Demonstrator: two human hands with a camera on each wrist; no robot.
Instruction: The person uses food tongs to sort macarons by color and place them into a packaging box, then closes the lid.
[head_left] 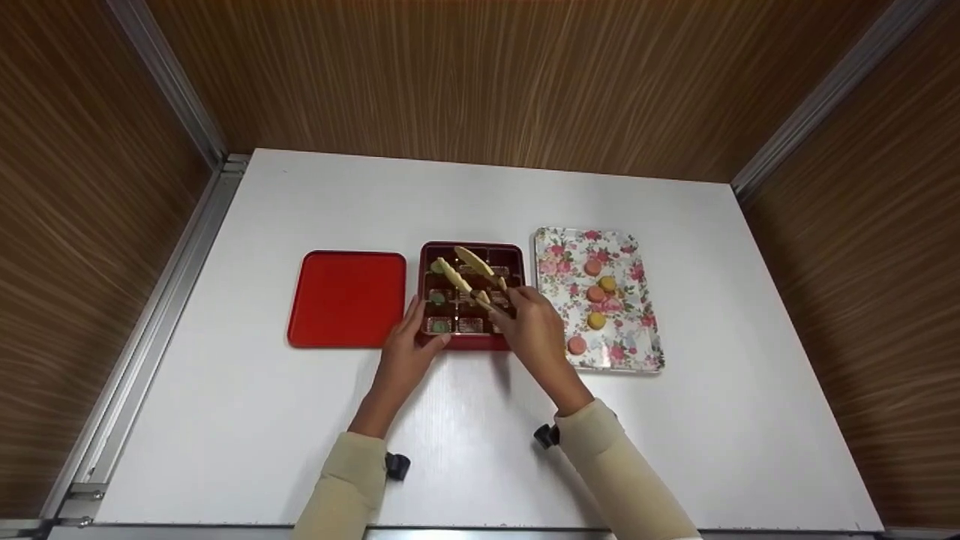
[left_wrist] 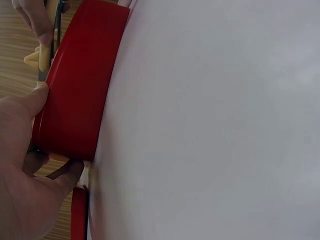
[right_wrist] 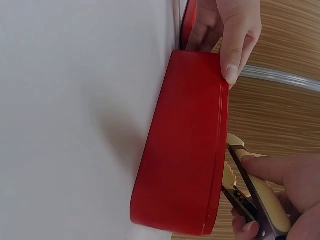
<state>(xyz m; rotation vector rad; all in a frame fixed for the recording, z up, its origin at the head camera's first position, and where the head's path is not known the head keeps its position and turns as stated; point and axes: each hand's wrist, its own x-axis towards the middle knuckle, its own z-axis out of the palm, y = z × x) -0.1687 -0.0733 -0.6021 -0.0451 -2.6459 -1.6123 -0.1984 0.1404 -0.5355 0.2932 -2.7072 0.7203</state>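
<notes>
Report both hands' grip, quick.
Left hand: closed, holding the glossy red square box by its side.
Right hand: closed, holding the yellow-and-black long-armed tongs.

- Holds tongs (head_left: 474, 262) over the red box (head_left: 480, 343) with the right hand (head_left: 538, 328)
- Grips its near left corner with the left hand (head_left: 405, 346)
- Shows red lid (head_left: 346, 300) left of the box, floral tray (head_left: 631, 330) right

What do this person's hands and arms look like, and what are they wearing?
The left hand and right hand wear no gloves. The left sleeve and right sleeve are plain beige and end near the wrists. A small black fitting juts out on each arm's inner side.
</notes>
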